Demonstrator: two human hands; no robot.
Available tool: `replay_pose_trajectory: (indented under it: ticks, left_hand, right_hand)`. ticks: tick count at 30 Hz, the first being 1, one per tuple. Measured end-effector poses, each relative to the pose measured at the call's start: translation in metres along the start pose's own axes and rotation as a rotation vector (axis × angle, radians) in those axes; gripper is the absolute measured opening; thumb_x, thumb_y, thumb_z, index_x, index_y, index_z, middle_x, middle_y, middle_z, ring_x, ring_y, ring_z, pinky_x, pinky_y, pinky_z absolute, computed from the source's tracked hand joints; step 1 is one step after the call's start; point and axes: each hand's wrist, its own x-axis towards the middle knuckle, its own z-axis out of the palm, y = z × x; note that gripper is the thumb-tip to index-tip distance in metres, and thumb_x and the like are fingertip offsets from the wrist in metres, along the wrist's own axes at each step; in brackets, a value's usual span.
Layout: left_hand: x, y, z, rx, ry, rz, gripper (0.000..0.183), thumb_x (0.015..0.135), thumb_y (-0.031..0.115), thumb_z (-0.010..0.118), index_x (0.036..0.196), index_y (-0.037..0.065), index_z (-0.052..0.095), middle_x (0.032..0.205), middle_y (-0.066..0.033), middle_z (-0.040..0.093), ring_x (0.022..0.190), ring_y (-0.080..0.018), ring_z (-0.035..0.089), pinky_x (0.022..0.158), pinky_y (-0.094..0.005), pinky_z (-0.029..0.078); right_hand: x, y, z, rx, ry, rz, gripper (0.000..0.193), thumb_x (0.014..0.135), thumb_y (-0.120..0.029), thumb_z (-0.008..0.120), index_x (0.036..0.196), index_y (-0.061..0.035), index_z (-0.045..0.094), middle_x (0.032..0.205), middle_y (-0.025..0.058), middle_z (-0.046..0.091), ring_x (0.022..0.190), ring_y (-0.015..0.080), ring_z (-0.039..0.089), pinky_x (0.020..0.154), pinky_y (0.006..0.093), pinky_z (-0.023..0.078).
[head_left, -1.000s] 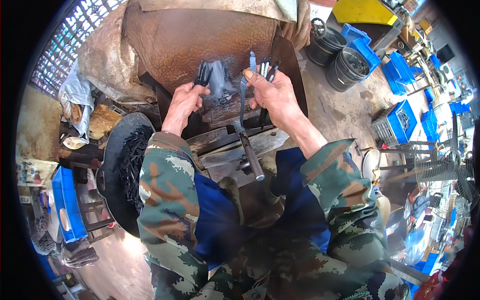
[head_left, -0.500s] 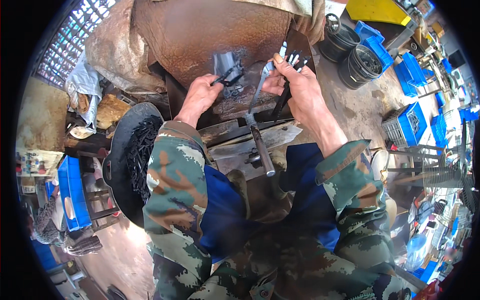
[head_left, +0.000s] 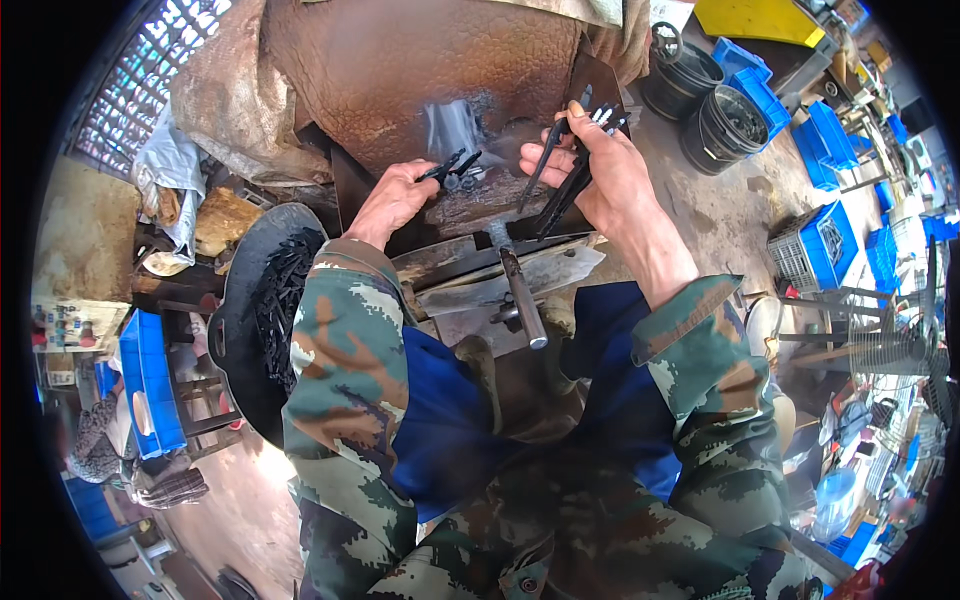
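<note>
My left hand (head_left: 397, 200) is closed round a few short dark metal pieces (head_left: 455, 166), whose ends stick out to the right. Slim dark metal strips (head_left: 566, 195), several in a bundle with pale shiny upper ends, are gripped in my right hand (head_left: 612, 175). One of them stands apart, pinched at the thumb, while some right fingers are spread. Beyond my left hand is a grey, smeared shiny patch (head_left: 448, 130) against a brown leathery sheet (head_left: 400, 60). Between my hands a metal rod (head_left: 522, 300) points toward me from the bench edge.
A wide black pan (head_left: 238, 350) full of dark strips (head_left: 285, 280) stands at my left. Black buckets (head_left: 725, 130) and blue crates (head_left: 825, 145) are at the far right, with a fan (head_left: 885, 345) nearer. Another person's patterned sleeve (head_left: 95, 440) shows at far left.
The shiny blade-like piece at my right thumb no longer shows; a dark strip is there instead. My right fingers have spread. My left hand has shifted slightly left and nearer.
</note>
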Motion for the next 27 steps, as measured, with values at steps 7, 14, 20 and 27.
replay_pose_trajectory:
  ticks: [7,14,20,27]
  left_hand:
    - [-0.006,0.004,0.003,-0.053,0.035,0.079,0.026,0.085,0.012,0.056,0.103,-0.003,0.068,0.090,-0.0080,0.059,0.079,-0.0195,0.055,0.073,-0.0344,0.043]
    - [0.001,0.014,0.006,0.087,0.038,0.153,0.025,0.084,0.011,0.056,0.102,-0.002,0.068,0.088,-0.0087,0.056,0.079,-0.0218,0.056,0.073,-0.0349,0.043]
    - [-0.007,0.010,0.003,-0.061,0.033,0.078,0.026,0.084,0.010,0.055,0.103,-0.002,0.068,0.088,-0.0087,0.055,0.083,-0.0227,0.055,0.075,-0.0359,0.042]
    - [-0.010,0.035,0.002,0.265,-0.012,0.205,0.027,0.086,0.012,0.058,0.108,0.000,0.070,0.092,-0.0133,0.058,0.088,-0.0269,0.059,0.078,-0.0378,0.046]
  right_hand:
    - [-0.003,-0.004,-0.004,0.028,-0.026,0.070,0.027,0.101,-0.024,0.061,0.111,0.0008,0.057,0.085,0.0056,0.057,0.068,0.0174,0.060,0.069,0.0394,0.060]
    - [0.004,-0.001,-0.011,0.001,-0.038,0.040,0.020,0.095,-0.020,0.070,0.094,-0.0040,0.058,0.076,0.0041,0.057,0.056,0.0134,0.052,0.053,0.0352,0.054]
    - [-0.002,-0.001,-0.011,0.060,-0.083,0.064,0.018,0.095,-0.016,0.068,0.100,-0.0013,0.060,0.075,0.0040,0.056,0.051,0.0115,0.044,0.051,0.0336,0.046]
    - [-0.006,-0.001,-0.013,-0.033,-0.103,0.074,0.017,0.094,-0.016,0.067,0.102,-0.0016,0.062,0.075,0.0030,0.056,0.049,0.0108,0.042,0.052,0.0338,0.045]
